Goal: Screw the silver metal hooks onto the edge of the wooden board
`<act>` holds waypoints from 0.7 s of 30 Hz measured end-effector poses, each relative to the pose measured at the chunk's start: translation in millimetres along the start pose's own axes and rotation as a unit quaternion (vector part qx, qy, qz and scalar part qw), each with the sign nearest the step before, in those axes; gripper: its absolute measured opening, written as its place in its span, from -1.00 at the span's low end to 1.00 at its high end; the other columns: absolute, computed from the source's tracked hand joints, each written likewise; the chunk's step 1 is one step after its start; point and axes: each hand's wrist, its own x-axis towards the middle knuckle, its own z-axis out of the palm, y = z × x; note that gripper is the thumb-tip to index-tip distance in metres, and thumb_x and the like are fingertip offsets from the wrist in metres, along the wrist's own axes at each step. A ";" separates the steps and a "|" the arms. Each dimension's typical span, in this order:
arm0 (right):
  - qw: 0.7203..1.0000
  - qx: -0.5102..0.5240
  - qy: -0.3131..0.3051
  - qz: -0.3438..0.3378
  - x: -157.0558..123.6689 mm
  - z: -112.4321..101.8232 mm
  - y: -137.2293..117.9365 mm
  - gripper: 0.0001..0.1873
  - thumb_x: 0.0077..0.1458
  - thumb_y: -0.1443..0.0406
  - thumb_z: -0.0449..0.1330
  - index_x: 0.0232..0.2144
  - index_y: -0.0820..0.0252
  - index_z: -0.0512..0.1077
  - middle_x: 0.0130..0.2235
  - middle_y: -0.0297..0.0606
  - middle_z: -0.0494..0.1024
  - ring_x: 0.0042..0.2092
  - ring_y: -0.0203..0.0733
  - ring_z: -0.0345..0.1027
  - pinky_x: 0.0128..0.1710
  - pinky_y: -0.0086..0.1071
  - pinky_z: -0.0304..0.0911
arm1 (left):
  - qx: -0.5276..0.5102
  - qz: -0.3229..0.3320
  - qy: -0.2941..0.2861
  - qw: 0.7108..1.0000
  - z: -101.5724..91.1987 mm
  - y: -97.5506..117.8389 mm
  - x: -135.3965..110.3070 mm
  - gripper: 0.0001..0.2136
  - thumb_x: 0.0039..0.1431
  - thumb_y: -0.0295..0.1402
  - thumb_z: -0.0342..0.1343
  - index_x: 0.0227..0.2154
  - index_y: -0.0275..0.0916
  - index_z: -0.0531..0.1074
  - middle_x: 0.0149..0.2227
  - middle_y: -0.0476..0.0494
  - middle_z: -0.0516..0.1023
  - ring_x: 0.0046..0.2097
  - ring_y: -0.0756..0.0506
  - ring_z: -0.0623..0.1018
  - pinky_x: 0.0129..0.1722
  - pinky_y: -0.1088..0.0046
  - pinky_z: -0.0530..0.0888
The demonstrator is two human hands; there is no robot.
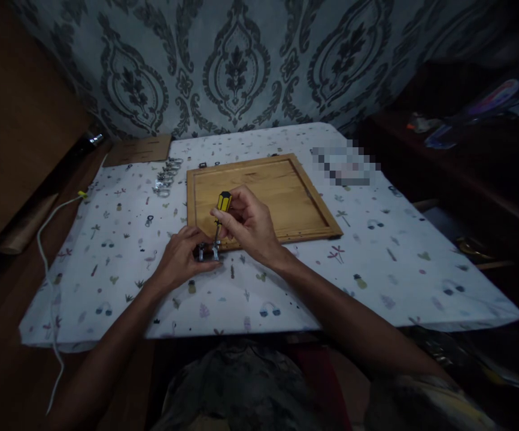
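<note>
A framed wooden panel [259, 185], like a cabinet door, lies flat on the table. At its near left corner my left hand [179, 256] is closed around a small shiny metal hinge [215, 251], its thumb and fingers on either side of it. My right hand [252, 224] grips a screwdriver [224, 202] with a yellow and black handle. The screwdriver is nearly upright, its shaft pointing down and its tip at the hinge. Any screw under the tip is too small to make out.
Several metal hinges [168, 176] lie in a row left of the panel, near a piece of brown cardboard [137, 149]. A blurred-out item [346, 164] rests at the back right. A white cable [43, 257] hangs along the left edge of the patterned tablecloth [250, 311].
</note>
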 end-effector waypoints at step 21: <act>0.999 -0.028 -0.038 0.000 7.5 10.6 -3.3 -0.71 0.24 0.11 0.29 -0.21 0.06 0.25 -0.42 -0.51 0.42 -0.57 -0.37 0.38 -0.61 -0.49 0.26 | 0.002 -0.008 -0.001 1.000 3.6 -3.4 1.5 -0.67 0.10 -0.15 0.41 -0.13 -0.16 0.58 -0.11 -0.18 0.59 -0.04 -0.29 0.53 -0.02 0.11 0.46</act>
